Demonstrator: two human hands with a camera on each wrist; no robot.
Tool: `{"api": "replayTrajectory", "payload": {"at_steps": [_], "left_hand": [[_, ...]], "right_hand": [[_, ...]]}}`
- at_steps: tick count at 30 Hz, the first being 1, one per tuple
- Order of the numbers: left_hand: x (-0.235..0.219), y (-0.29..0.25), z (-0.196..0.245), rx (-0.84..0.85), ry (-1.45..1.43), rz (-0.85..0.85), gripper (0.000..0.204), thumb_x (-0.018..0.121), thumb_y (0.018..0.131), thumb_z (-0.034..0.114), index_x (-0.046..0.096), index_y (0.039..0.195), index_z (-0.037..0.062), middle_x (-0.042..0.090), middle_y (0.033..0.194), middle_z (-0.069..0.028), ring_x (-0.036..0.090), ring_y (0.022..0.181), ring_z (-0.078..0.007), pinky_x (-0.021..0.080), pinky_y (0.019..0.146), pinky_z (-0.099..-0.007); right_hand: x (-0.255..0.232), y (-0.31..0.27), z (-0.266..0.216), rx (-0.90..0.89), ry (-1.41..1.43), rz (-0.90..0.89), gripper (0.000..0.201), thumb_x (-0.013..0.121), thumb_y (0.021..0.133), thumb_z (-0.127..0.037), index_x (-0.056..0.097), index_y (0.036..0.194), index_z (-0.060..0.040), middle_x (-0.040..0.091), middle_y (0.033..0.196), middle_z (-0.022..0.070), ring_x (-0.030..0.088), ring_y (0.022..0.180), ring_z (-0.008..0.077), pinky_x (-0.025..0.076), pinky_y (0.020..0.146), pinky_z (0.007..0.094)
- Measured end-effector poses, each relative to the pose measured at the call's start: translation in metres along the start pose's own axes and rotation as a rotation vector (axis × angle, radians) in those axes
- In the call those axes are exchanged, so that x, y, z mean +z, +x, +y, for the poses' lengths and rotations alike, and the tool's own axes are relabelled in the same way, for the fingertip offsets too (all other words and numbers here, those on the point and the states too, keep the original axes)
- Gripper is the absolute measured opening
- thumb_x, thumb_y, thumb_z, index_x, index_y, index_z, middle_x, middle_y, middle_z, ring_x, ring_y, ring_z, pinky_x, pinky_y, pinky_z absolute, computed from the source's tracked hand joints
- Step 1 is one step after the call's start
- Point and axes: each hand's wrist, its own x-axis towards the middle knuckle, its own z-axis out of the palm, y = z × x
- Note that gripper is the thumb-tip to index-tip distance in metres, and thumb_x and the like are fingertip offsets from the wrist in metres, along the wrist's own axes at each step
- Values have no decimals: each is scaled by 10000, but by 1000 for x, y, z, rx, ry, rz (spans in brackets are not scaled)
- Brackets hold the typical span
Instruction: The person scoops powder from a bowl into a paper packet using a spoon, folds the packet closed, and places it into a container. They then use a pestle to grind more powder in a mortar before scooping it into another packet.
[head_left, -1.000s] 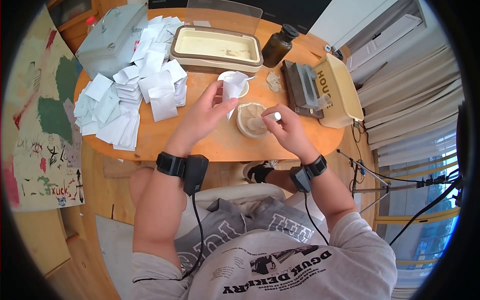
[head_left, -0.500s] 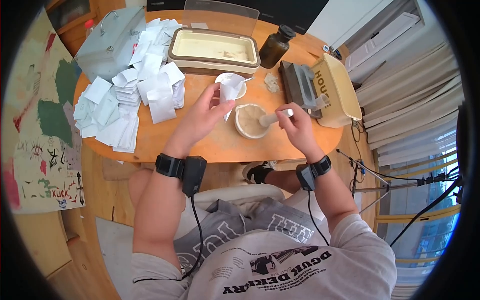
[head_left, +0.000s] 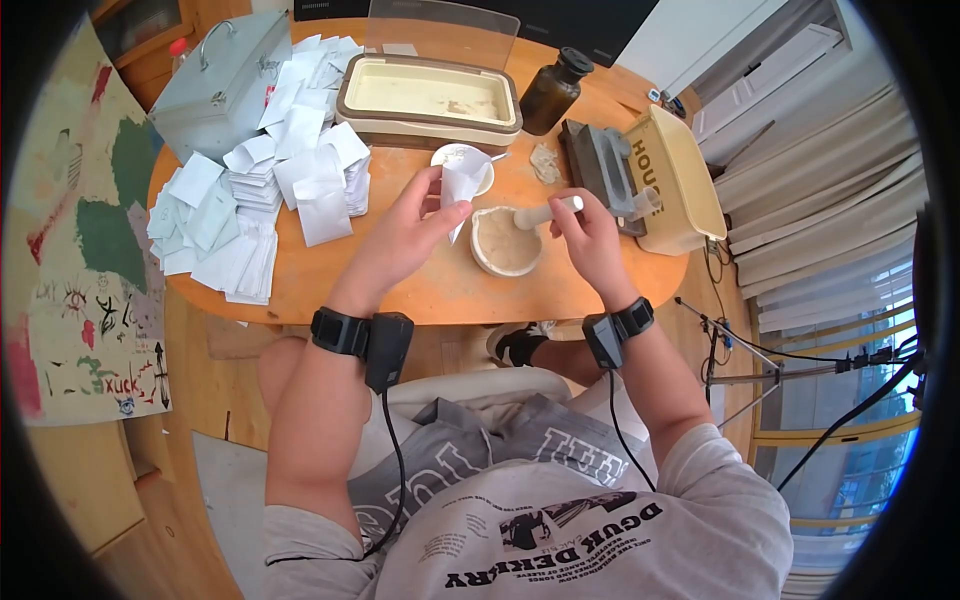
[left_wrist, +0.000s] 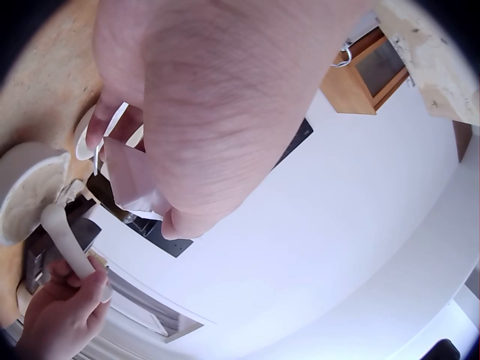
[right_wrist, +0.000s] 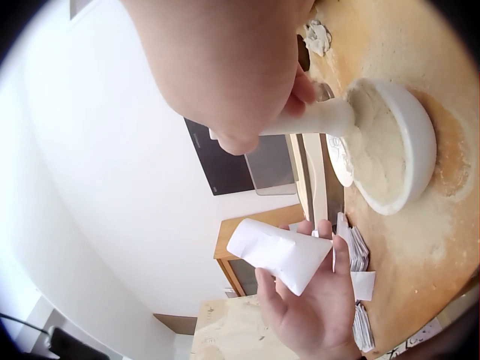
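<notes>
My left hand (head_left: 408,232) pinches a white paper packet (head_left: 459,188) between thumb and fingers, left of the mortar. In the right wrist view the packet (right_wrist: 277,253) is folded to a narrow shape with a wide upper end. My right hand (head_left: 594,240) grips the handle of a white pestle (head_left: 537,215). The pestle leans over the far right of a white mortar (right_wrist: 424,142), its head at the powder's edge. Pale beige powder (right_wrist: 373,154) coats the inside of the mortar. In the left wrist view my left forearm hides much of the packet.
A white bowl (head_left: 487,183) with a thin handle sticking out stands behind the packet. Stacked paper packets (head_left: 323,208) and a metal box (head_left: 222,85) fill the left. A cream open container (head_left: 430,125), a dark bottle (head_left: 552,95), a grey device (head_left: 598,175) and a yellow bin (head_left: 680,180) stand behind and right.
The pestle has moved from the mortar's middle toward its far right side, my right hand shifting right with it. More of the powder now shows. My left hand keeps the packet nearly still.
</notes>
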Motion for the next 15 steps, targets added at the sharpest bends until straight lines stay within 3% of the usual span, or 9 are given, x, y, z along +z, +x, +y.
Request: {"api": "replayTrajectory", "payload": {"at_steps": [9,11,15], "left_hand": [[1,1,0,-1,-10,-5,547,647,979,331,456,1380,12,599,1242,-137,582,1144,-231,480,954,-353],[-1,0,1,2,-3,0,546,648,979,331,457,1379,13,599,1244,-136,582,1145,-230,481,955,-353],[0,-1,3,8,-20,2,537,650,978,329,462,1371,15,601,1235,-128,581,1143,-224,478,958,-350]], "right_hand": [[19,10,-7,-65,-57,-48,195,647,979,-185,657,1029,3,637,869,65,593,731,119,482,660,273],[21,11,-10,-49,-145,-146,201,661,965,-195,663,1039,-9,641,909,86,591,742,141,483,672,283],[25,11,-11,-70,-122,-100,199,665,960,-197,667,1032,-12,640,918,94,587,725,153,483,671,289]]}}
